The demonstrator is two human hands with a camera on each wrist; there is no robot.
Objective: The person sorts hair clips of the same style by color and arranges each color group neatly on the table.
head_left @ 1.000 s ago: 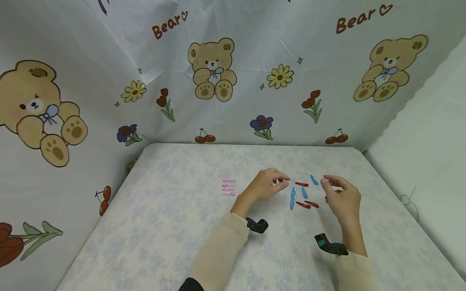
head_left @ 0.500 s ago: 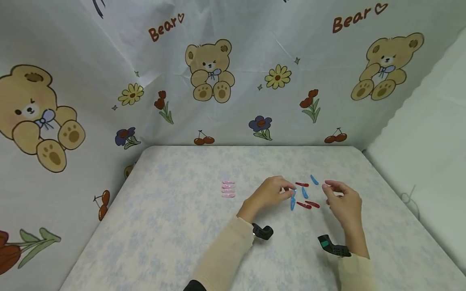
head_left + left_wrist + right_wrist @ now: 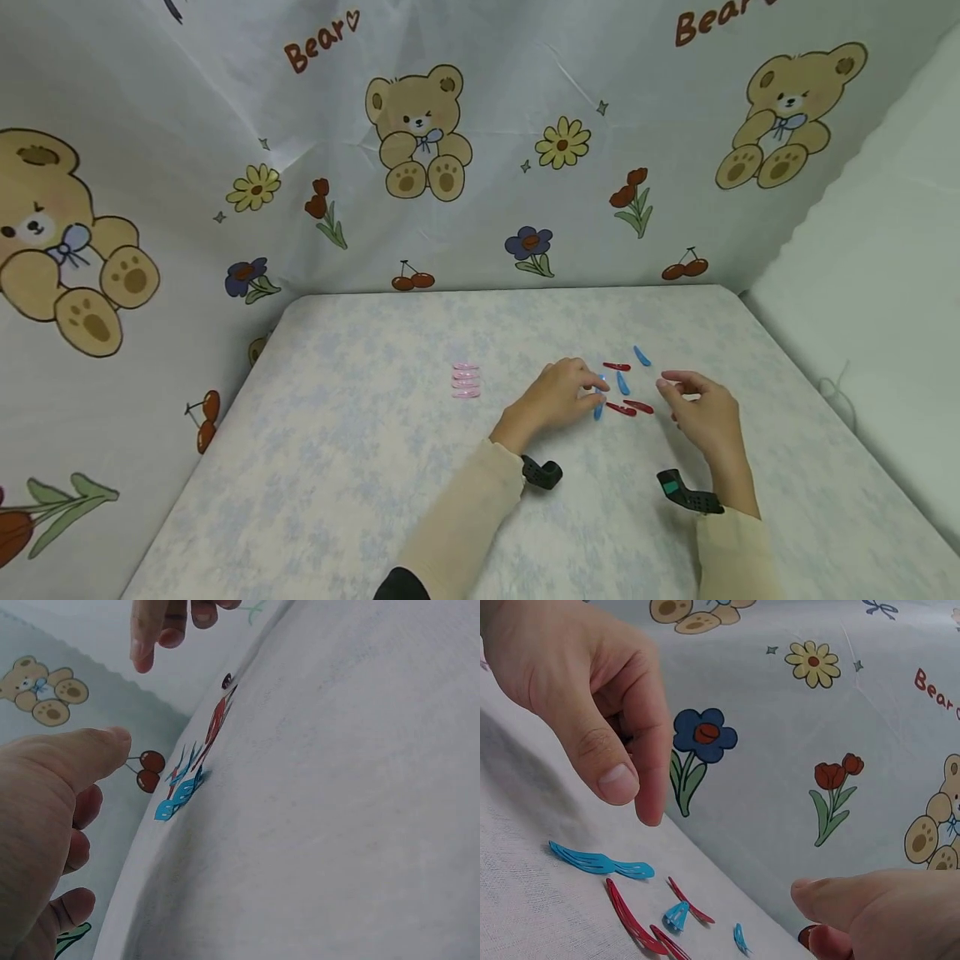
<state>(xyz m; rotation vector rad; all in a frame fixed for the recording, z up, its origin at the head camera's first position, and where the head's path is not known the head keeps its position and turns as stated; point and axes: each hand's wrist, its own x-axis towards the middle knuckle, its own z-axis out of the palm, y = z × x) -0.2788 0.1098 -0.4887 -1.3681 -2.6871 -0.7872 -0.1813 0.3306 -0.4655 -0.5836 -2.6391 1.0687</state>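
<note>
My left hand (image 3: 558,393) hovers over the left edge of a group of hair clips, thumb and forefinger bent downward with nothing between them. Beneath its fingertips lie two blue hair clips (image 3: 600,862) set end to end, partly hidden in the head view. The right wrist view shows a gap between those fingers and the clips. To their right are three red hair clips (image 3: 621,409), a blue hair clip (image 3: 622,383) and another blue hair clip (image 3: 642,356) farther back. Right of the group, my right hand (image 3: 702,412) hangs above the table, fingers loosely bent and holding nothing.
Several pink hair clips (image 3: 466,381) lie in a neat column left of my left hand. The table (image 3: 315,433) wears a pale blue-patterned cover. A bear-print curtain (image 3: 480,242) rises behind its back edge, and a white surface (image 3: 885,333) stands at the right.
My left hand has moved right and slightly down, coming over the two end-to-end blue hair clips. The right hand has hardly moved. The head view has shifted slightly.
</note>
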